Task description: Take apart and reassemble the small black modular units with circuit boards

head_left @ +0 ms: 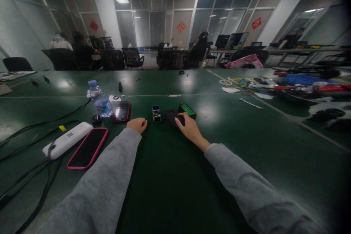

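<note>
A: What's at frame left?
B: A white power bank [68,140] and a pink-cased phone [87,148]. Beside them the left hand [137,124] is curled closed on nothing, resting on the green table [170,182].
A: Centre?
B: A small blue-topped module [156,113] stands untouched. The black object [170,116] lies flat, unlifted, under the right hand [189,128]. Fingers drape it; whether they clamp it, I cannot tell.
A: Room?
B: Open tabletop lower centre and lower right; clutter [274,84] upper right, well apart.

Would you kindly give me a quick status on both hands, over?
Left hand fisted on table. Right hand on black object, grip unclear. Green-topped box just beyond it.
</note>
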A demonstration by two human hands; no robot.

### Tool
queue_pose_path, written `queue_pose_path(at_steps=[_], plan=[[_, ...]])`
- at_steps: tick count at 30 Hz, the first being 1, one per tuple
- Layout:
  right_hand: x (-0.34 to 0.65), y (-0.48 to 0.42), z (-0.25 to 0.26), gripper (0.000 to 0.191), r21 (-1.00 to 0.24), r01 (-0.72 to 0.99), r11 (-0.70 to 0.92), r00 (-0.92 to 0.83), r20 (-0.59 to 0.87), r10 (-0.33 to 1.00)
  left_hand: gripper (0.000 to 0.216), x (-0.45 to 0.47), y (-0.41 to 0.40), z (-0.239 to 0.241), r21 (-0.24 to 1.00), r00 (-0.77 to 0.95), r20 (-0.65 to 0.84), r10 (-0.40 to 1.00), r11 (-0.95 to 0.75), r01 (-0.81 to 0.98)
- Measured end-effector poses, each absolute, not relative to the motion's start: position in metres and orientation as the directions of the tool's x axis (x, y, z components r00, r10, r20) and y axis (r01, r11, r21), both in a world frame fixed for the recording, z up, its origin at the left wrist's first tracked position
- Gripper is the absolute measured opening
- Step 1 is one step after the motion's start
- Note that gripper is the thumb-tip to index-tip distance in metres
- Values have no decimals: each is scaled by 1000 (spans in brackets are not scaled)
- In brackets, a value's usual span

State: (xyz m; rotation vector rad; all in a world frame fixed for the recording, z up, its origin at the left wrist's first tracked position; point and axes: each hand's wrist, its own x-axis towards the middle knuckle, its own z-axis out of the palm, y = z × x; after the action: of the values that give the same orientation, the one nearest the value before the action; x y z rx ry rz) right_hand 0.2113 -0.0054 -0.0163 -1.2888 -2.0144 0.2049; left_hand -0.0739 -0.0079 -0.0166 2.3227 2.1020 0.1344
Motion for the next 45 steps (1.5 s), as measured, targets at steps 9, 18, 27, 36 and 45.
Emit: queue_pose_path(at_steps=[9, 18, 27, 36, 45], plan=[[210, -10, -10, 37, -299, 857, 419, -220, 523, 823, 39, -73, -9, -15, 64, 85, 47, 995, -88, 994], [209, -12, -8, 43, -247, 827, 505, -296, 572, 765, 38, -72, -8, -15, 48, 88, 45, 995, -90, 995], [211, -10, -12, 32, -311, 789, 530, -317, 533, 785, 37, -72, -9, -16, 56, 90, 57, 994, -93, 994], [210, -15, -11, 56, -319, 799, 510, -299, 525, 797, 38, -73, -7, -17, 65, 101, 62, 993, -105, 992], [271, -59, -2, 57, -394, 768, 505, -300, 475, 827, 38, -73, -9, -14, 74, 102, 44, 994, -105, 992]])
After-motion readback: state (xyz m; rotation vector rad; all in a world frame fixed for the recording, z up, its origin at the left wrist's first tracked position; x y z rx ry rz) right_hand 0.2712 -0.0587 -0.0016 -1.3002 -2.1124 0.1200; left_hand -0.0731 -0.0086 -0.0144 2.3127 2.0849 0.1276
